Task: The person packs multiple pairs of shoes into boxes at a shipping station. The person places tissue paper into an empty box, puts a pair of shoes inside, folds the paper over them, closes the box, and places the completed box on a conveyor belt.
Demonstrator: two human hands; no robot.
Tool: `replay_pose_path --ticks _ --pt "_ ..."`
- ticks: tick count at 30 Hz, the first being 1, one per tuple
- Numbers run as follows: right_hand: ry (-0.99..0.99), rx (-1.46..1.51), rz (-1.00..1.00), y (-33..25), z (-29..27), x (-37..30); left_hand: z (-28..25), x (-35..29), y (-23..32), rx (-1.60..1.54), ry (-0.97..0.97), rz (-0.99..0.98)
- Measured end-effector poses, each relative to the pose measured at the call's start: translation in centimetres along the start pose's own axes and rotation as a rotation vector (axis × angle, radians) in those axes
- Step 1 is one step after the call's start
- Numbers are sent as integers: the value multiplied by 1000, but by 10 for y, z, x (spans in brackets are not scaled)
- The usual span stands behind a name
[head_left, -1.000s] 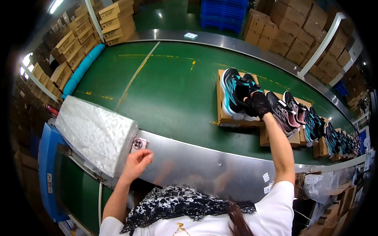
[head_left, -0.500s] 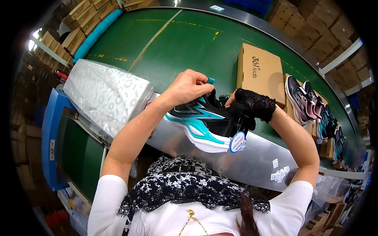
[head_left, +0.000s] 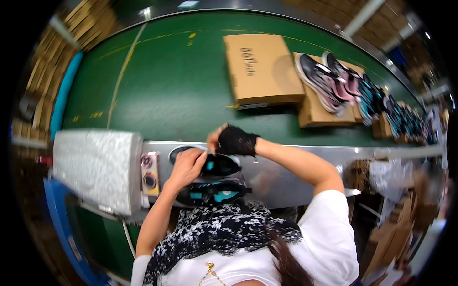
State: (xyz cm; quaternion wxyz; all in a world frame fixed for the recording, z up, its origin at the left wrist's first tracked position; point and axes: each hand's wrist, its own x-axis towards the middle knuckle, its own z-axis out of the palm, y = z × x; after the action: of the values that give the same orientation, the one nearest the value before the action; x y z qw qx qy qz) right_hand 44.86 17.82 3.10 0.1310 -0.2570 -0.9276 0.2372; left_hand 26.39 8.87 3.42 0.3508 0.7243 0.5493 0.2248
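Two black and teal sneakers lie side by side on the metal ledge in front of me. My left hand (head_left: 188, 166) is closed over the left part of the far sneaker (head_left: 224, 165), its thumb along the upper. Over the same sneaker's far side is my right hand (head_left: 228, 141), in a black lace fingerless glove. Its fingers bend down beside the shoe, but blur hides whether they grip it. The near sneaker (head_left: 217, 192) rests close to my apron, untouched by either hand.
A stack of patterned white wrapping paper (head_left: 98, 167) lies at the left, beside a small pink printed card (head_left: 150, 174). Beyond the ledge (head_left: 281, 178), a brown shoebox (head_left: 262, 71) stands on the green belt (head_left: 162, 81). Black and pink sneakers (head_left: 324, 81) sit on boxes further right.
The sneaker held up in both hands is now down on the ledge. My left hand has let go of the teal tab. The view has shifted, so the shoebox appears further left.
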Motion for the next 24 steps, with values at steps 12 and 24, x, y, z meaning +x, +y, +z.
replay_pose_path --ticks 12,24 --pt "750 -447 158 48 -21 -12 5 55 33 215 310 194" --pt "2017 289 684 36 -82 -132 -33 42 -48 293 63 50"
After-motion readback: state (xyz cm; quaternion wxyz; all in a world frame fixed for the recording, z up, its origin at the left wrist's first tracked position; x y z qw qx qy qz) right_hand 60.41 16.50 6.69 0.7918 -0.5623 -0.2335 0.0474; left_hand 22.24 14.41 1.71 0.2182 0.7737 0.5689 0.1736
